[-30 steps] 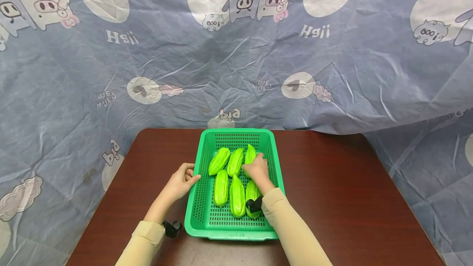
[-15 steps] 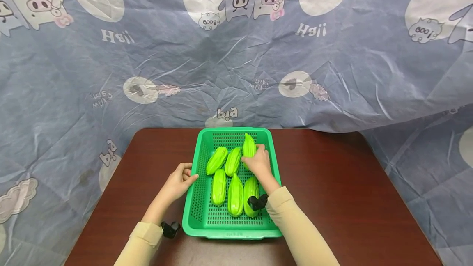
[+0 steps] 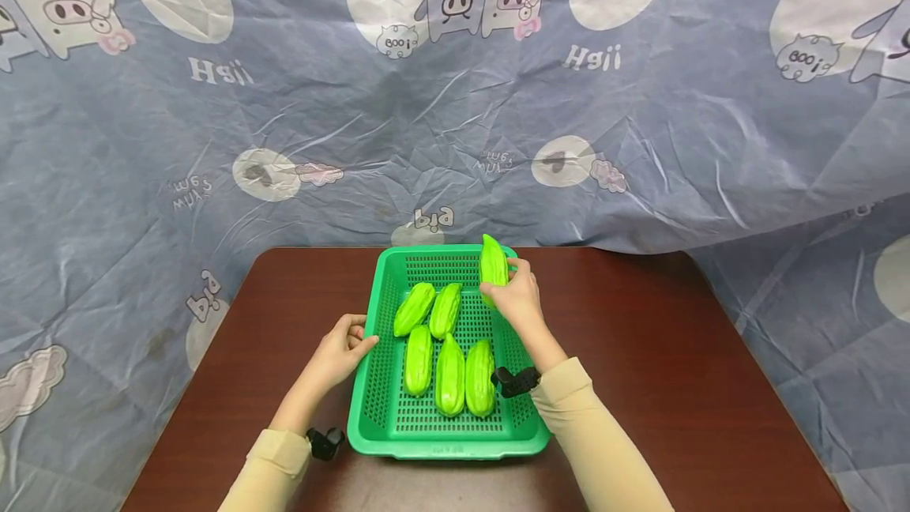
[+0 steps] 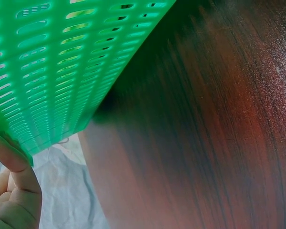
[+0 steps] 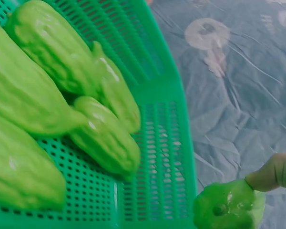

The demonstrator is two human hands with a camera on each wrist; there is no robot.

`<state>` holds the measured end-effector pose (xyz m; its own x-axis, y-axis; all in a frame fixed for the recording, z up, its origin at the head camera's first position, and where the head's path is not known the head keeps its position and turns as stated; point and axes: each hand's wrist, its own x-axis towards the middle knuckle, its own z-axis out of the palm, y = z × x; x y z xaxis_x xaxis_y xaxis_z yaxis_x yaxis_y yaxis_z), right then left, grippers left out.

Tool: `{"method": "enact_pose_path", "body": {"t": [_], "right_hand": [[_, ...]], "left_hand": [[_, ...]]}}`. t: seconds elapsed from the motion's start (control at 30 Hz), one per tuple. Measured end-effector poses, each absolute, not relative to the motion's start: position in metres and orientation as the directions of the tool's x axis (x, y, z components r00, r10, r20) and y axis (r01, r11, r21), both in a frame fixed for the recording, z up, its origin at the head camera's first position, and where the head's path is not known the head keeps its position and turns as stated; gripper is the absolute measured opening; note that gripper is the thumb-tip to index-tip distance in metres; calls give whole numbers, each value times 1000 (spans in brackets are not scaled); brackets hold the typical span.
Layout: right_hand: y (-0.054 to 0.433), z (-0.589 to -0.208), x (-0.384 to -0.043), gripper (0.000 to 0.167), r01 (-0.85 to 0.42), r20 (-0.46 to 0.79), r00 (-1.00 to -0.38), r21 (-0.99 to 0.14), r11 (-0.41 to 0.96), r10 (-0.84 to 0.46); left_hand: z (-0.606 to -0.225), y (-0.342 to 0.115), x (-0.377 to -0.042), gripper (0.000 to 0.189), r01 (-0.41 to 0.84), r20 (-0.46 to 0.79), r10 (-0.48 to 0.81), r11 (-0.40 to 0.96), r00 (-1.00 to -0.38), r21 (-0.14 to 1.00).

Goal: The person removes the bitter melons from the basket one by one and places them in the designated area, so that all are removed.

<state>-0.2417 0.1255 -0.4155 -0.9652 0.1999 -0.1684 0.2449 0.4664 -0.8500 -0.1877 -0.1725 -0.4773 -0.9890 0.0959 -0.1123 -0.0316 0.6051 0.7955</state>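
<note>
My right hand [image 3: 520,297] grips a light green, ridged bitter melon [image 3: 494,269] near its lower end. This melon is raised over the far right corner of the green plastic basket [image 3: 448,449], its pointed tip upward. In the right wrist view the thumb presses on the held bitter melon [image 5: 229,206], beside the basket rim. Several more bitter melons [image 3: 449,378] lie on the basket floor in two rough rows. My left hand [image 3: 344,348] holds the basket's left rim, thumb on top and fingers curled outside. The left wrist view shows the thumb at the rim's edge [image 4: 20,148].
The basket has slotted walls and stands on a dark red-brown wooden table [image 3: 640,370]. Table surface extends to both sides of it. A grey-blue cartoon-print cloth [image 3: 398,133] hangs behind the table and along its sides.
My right hand has lifted the bitter melon from the basket's far right row, moving it up and away toward the far right corner. The left hand stays on the rim.
</note>
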Motion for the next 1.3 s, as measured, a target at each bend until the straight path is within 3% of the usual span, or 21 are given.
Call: {"method": "enact_pose_path", "body": {"t": [0.53,0.83,1.3], "right_hand": [[180,-406,-239,70,207,-102,-952,-909,362,290],[207,-419,-236,71,222,-118,-941,-924,313,318],[229,-451,-232,72,273,-143,-923,-897,348,356]], "left_hand": [[-480,-173,-188,51,-28,-104,97,584,-990,811],[-482,-173,-188,51,-50,-118,88,551,-989,833],[-484,-172,-187,51,-42,-100,80,536,-992,843]]}}
